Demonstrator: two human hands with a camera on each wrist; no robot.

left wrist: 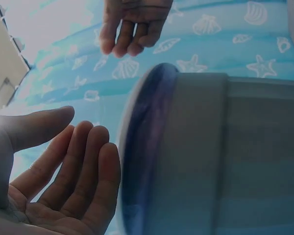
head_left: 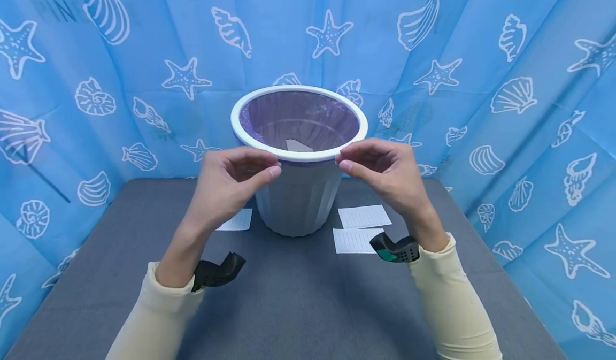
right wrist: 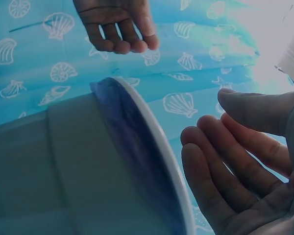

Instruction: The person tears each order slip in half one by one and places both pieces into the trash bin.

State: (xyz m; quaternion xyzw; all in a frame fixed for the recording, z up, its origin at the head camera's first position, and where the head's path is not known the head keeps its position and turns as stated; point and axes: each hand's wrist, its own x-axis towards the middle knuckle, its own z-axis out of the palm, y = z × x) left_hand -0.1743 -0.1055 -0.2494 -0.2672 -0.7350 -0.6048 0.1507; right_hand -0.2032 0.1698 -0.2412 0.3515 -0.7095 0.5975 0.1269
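A grey trash can (head_left: 298,202) with a white rim stands upright on the table, lined with a purple bag (head_left: 284,111). A pale piece of paper (head_left: 298,146) shows inside it. My left hand (head_left: 228,181) hovers at the near left of the rim, thumb and fingers loosely bent and apart, holding nothing. On the near right side, my right hand (head_left: 385,170) is in a similar pose, its fingertips close to the rim and nothing between them. Both wrist views show the fingers relaxed beside the can; whether the right fingertips touch the rim I cannot tell.
Two lined white cards, an upper card (head_left: 364,216) and a lower card (head_left: 353,240), lie right of the can. Another white card (head_left: 238,221) is partly behind my left hand. A blue shell-patterned curtain (head_left: 289,33) surrounds the dark grey table (head_left: 289,306).
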